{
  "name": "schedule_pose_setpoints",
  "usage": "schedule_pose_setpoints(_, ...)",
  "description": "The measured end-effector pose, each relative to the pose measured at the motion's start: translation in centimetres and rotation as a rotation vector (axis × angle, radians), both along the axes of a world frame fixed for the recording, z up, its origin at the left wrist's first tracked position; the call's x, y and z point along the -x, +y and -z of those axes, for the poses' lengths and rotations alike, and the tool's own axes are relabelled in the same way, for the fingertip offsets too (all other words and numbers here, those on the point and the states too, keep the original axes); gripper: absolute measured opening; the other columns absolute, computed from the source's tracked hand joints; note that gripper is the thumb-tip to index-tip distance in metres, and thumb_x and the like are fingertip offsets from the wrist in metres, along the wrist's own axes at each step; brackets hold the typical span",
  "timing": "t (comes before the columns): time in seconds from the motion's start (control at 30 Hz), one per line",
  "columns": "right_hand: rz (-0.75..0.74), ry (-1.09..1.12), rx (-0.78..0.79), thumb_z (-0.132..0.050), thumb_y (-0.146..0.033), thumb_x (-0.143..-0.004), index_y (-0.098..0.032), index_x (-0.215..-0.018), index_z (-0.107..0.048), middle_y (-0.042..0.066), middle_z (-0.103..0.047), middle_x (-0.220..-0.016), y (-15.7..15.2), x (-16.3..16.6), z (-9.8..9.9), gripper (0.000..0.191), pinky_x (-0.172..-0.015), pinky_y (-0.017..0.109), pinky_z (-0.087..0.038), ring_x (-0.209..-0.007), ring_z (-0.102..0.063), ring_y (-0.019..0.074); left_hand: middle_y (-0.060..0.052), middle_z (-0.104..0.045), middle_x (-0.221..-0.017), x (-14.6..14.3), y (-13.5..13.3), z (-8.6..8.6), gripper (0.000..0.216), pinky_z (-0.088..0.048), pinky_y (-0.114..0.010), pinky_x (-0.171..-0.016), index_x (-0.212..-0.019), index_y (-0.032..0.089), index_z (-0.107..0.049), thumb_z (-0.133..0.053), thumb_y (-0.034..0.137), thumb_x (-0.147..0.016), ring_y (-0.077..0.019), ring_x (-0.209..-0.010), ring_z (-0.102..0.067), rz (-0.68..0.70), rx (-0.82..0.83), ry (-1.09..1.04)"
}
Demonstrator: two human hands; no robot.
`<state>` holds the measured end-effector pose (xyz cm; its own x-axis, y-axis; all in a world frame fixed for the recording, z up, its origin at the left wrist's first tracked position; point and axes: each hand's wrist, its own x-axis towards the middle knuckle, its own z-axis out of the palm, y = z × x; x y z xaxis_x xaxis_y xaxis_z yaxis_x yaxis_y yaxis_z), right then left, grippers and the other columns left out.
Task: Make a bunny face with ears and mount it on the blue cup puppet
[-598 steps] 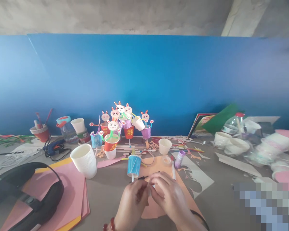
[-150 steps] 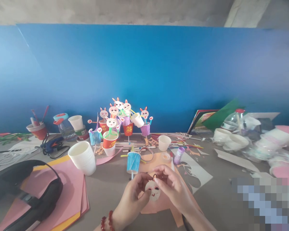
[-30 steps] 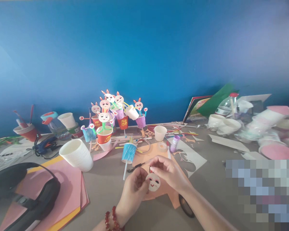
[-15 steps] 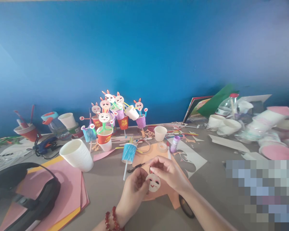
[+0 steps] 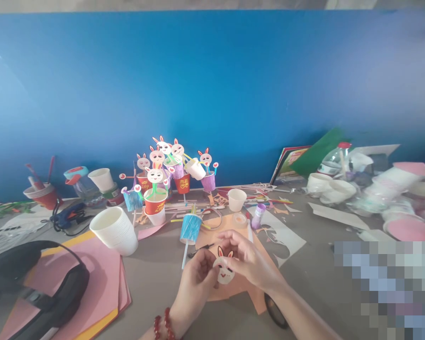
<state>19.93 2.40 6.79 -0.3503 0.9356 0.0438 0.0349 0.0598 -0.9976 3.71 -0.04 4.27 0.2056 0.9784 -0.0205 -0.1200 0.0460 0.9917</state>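
Between my hands is a small round paper rabbit face (image 5: 225, 275) with drawn eyes, a mouth and two pink-centred ears. My left hand (image 5: 202, 274) pinches its left edge between thumb and fingers. From the right, my right hand (image 5: 246, 259) closes on the face's upper right, its thumb pressed just below the ears. Under both hands lies an orange paper sheet (image 5: 233, 295). A blue-coloured paper cup (image 5: 191, 228) with a straw sticking out below lies just beyond my left hand. Past my right hand stands a purple glue stick (image 5: 258, 216).
Finished rabbit-cup figures (image 5: 156, 175) cluster at the back. Stacked white cups (image 5: 114, 230), pink paper (image 5: 102, 278) and black headphones (image 5: 69, 283) occupy the left. Cut white paper (image 5: 286, 241), scissors handles (image 5: 275, 310) and bagged cups (image 5: 386, 189) are on the right.
My right hand's fingers have shifted from the ear tip down onto the face's upper right, so both ears now show. My left hand keeps its pinch. The camera view has tilted slightly upward.
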Motion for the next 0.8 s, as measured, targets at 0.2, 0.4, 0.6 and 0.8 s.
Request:
schedule_pose_setpoints(0.2, 0.025, -0.032, -0.02, -0.065, -0.025, -0.081, -0.026, -0.118, -0.058, 0.0, -0.062, -0.088, -0.1, 0.0, 0.1, 0.037, -0.069, 0.029, -0.048, -0.074, -0.056, 0.016, 0.002, -0.051, -0.072, 0.2, 0.0, 0.0, 0.033, -0.046, -0.021, -0.054, -0.079, 0.019, -0.053, -0.064, 0.05, -0.083, -0.0113, -0.062, -0.051, -0.026, -0.031, 0.005)
schedule_pose_setpoints(0.4, 0.01, 0.005, -0.023, -0.063, -0.025, -0.083, -0.023, -0.117, -0.056, -0.001, -0.061, -0.084, -0.1, 0.1, 0.3, 0.035, -0.068, 0.028, -0.048, -0.073, -0.06, 0.0159, 0.002, -0.052, -0.074, 0.2, -0.1, -0.1, 0.036, -0.045, -0.021, -0.056, -0.079, 0.018, -0.054, -0.066, 0.051, -0.082, -0.0119, -0.065, -0.051, -0.009, -0.016, -0.053)
schedule_pose_setpoints(0.6, -0.013, -0.002, -0.055, -0.062, -0.018, -0.079, -0.024, -0.114, -0.057, -0.002, -0.06, -0.081, -0.3, 0.5, 0.3, 0.036, -0.065, 0.027, -0.048, -0.07, -0.059, 0.0156, 0.004, -0.049, -0.068, 0.0, 0.2, -0.4, 0.036, -0.039, -0.021, -0.06, -0.075, 0.018, -0.053, -0.065, 0.051, -0.083, -0.0109, -0.064, -0.047, -0.032, -0.084, -0.091)
schedule_pose_setpoints(0.8, -0.048, 0.044, -0.007, -0.063, -0.027, -0.082, -0.023, -0.117, -0.056, 0.001, -0.06, -0.088, -0.3, 0.4, 0.4, 0.036, -0.07, 0.029, -0.047, -0.078, -0.058, 0.0177, 0.004, -0.048, -0.068, 0.3, 0.5, 0.7, 0.037, -0.036, -0.021, -0.059, -0.076, 0.017, -0.053, -0.064, 0.051, -0.084, -0.0104, -0.063, -0.043, -0.055, -0.067, -0.092)
